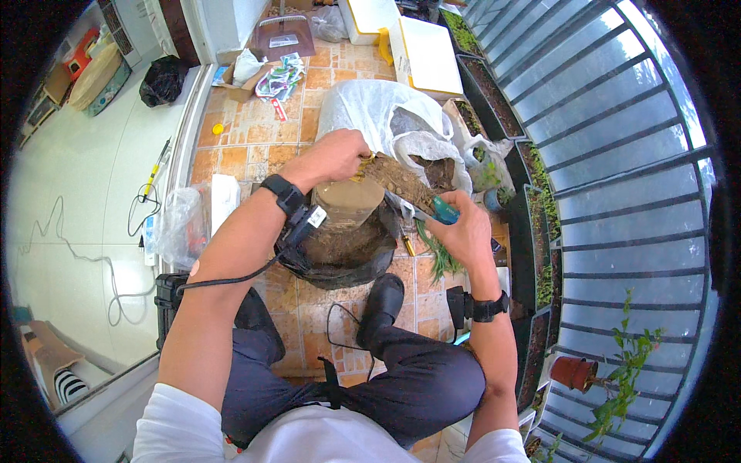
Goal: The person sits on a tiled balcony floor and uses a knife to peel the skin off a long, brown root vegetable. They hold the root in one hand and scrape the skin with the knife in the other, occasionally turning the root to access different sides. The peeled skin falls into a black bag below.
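My left hand [341, 155] pinches a small yellow item [363, 166] at the upper left end of a heap of brown soil [399, 178]. At the heap's lower right end, my right hand [466, 228] holds a green object [446, 209] bearing writing; a grey, blade-like strip [405, 206] runs beside it, and I cannot tell whether they join. Under my left hand is a tan block or container [350, 202], its kind unclear. It rests over dark soil [341, 246] in a black bag or pot [333, 279]. Behind the heap, a white plastic sack [370, 104] lies open with soil showing.
Long green leaves [440, 260] and a yellow-handled tool [408, 244] lie by my right hand. Black planter troughs [524, 231] line the railing [625, 220]. White foam boxes [428, 55], a dustpan [283, 37] and a cardboard box [243, 81] stand farther off. A cable [330, 324] lies between my feet.
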